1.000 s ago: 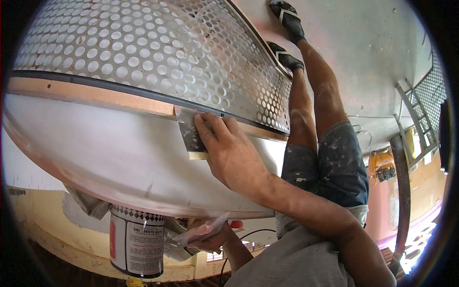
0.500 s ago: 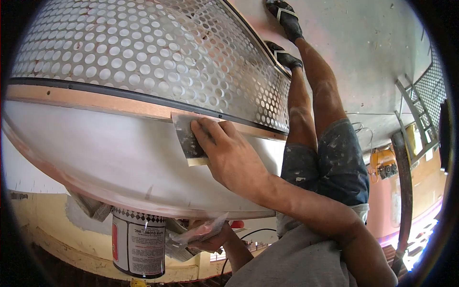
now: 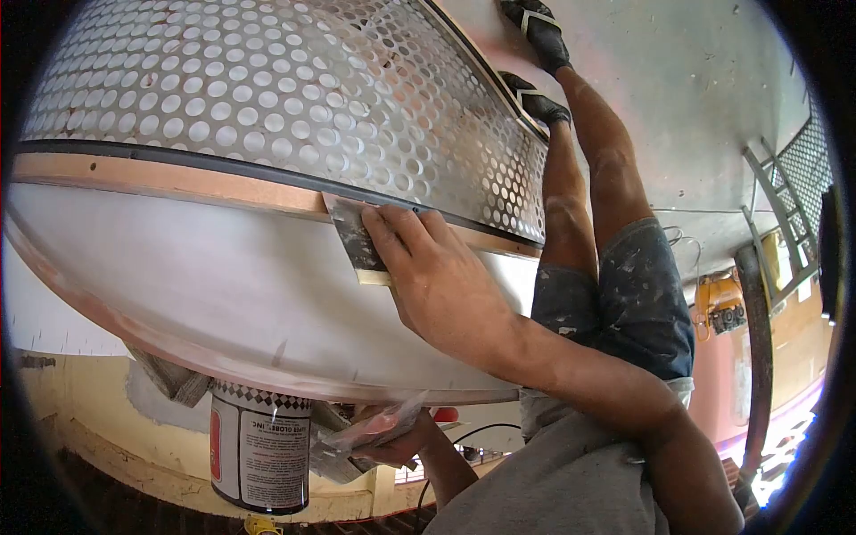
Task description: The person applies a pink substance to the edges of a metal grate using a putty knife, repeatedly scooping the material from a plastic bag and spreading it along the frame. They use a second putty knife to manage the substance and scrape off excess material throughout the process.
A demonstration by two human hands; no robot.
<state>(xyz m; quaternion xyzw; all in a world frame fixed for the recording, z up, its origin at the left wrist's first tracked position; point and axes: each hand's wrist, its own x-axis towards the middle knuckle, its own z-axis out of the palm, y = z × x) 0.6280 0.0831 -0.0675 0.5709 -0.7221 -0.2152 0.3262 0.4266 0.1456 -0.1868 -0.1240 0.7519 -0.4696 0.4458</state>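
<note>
My right hand point(image 3: 455, 294) grips a flat filler scraper point(image 3: 358, 241), its dark blade smeared with white and its spine pale yellow. Two or more fingers press on the blade, and the thumb is hidden. Its far edge lies across a tan strip point(image 3: 178, 178) that borders a curved white panel point(image 3: 223, 259). Under the panel's lower rim, my left hand point(image 3: 406, 441) is closed around a clear plastic piece point(image 3: 383, 423) with a reddish tinge. A rounded red end point(image 3: 445, 415) shows beside this hand. Part of the left hand is covered by the plastic.
Perforated metal sheet point(image 3: 267, 89) runs along the strip behind a black edging. A labelled can point(image 3: 261, 455) stands by a wooden support point(image 3: 169, 374) near the panel rim. My legs point(image 3: 615, 169) are at the right. Farther off are a metal ladder-like frame point(image 3: 785, 214) and a yellow machine point(image 3: 718, 299).
My right hand and the scraper have shifted a little toward the perforated sheet, across the tan strip. My left hand keeps about the same place and hold. The view has shifted slightly.
</note>
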